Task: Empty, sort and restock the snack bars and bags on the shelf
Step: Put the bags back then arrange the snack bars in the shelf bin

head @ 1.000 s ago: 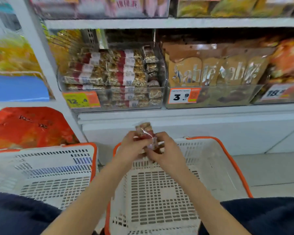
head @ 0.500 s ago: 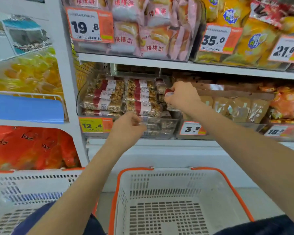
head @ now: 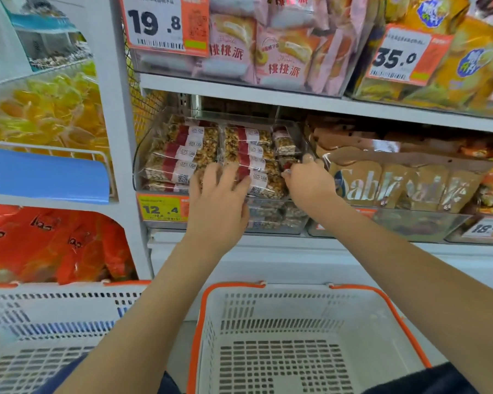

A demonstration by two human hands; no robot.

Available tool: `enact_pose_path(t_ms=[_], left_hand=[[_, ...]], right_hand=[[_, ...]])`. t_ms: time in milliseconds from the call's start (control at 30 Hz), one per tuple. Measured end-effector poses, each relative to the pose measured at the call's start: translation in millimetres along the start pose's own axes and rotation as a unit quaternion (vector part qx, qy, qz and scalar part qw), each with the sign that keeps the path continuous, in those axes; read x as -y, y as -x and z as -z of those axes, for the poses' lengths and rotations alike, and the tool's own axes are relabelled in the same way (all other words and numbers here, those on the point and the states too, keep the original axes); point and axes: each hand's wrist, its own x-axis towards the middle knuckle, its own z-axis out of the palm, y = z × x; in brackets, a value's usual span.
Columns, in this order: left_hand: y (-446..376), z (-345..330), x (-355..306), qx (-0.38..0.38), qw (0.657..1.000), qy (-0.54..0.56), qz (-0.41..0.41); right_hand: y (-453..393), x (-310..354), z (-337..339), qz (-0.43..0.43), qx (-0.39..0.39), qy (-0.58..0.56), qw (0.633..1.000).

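Now L hand (head: 218, 194) is lying flat, fingers straight, on nut bars (head: 256, 172) at clear bin (head: 143, 155) front edge; R hand (head: 310, 183) is pinching small bar (head: 287, 165) by bin's right wall.

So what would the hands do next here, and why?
Probably the right hand tucks the small bar it pinches into the narrow right column of the clear bin, since it is at that column, while the left hand rests on the nut bars.

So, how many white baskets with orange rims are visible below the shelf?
2: one basket directly under the hands, in the centre, and a second basket at the lower left, partly cut off by the frame edge.
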Motion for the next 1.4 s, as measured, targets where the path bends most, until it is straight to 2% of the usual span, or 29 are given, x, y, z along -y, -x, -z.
enact_pose_path(t_ms=[100, 200, 267, 400, 467, 533, 600, 667, 700, 867, 1000, 1133, 1267, 1400], left_hand=[[-0.7, -11.0, -0.3, 0.104, 0.994, -0.023, -0.013], [-2.1, -16.2, -3.0, 0.148, 0.988, -0.048, 0.002], [-3.3, -18.7, -5.4, 0.149, 0.988, -0.051, 0.006], [-12.6, -17.9, -6.8, 0.159, 0.987, -0.030, 0.021], [-15.3, -18.3, -8.3, 0.165, 0.986, -0.019, 0.026], [-15.9, -20.8, -9.9, 0.162, 0.986, -0.020, 0.023], [-15.7, -23.7, -10.0, 0.158, 0.987, -0.030, 0.020], [-18.0, -24.5, -8.7, 0.158, 0.987, -0.021, 0.020], [-19.3, -24.1, -8.0, 0.158, 0.987, -0.012, 0.021], [-14.9, -21.2, -7.3, 0.124, 0.991, -0.021, 0.036], [-3.4, -24.1, 0.1, 0.083, 0.992, -0.059, 0.080], [-1.7, -28.1, 11.4, 0.107, 0.983, -0.063, 0.134], [-6.7, -27.5, 11.1, 0.142, 0.977, -0.082, 0.135], [-6.2, -26.1, 8.3, 0.131, 0.978, -0.077, 0.145]], right_hand=[[5.0, -7.7, -8.9, 0.044, 0.005, -0.020, 0.999], [19.8, -14.8, -17.3, 0.085, -0.008, -0.055, 0.995], [20.0, -16.7, -22.7, 0.115, 0.015, -0.030, 0.993], [17.7, -10.4, -13.0, 0.077, 0.054, -0.111, 0.989], [21.5, -10.8, -10.7, 0.051, 0.024, -0.177, 0.983], [27.0, -12.7, -11.5, 0.053, -0.053, -0.221, 0.972], [32.7, -10.3, -13.4, 0.133, -0.090, -0.194, 0.968], [36.6, -6.7, -19.3, 0.218, -0.055, -0.161, 0.961], [37.3, -5.0, -23.2, 0.229, -0.038, -0.153, 0.961], [33.8, -4.8, -27.1, 0.215, -0.072, -0.151, 0.962], [30.7, 8.9, -23.1, 0.225, -0.066, -0.150, 0.960], [18.1, 33.4, -21.5, 0.205, -0.044, -0.138, 0.968], [8.0, 42.5, -24.6, 0.184, -0.047, -0.126, 0.974], [4.6, 41.6, -21.8, 0.180, -0.049, -0.140, 0.972]])
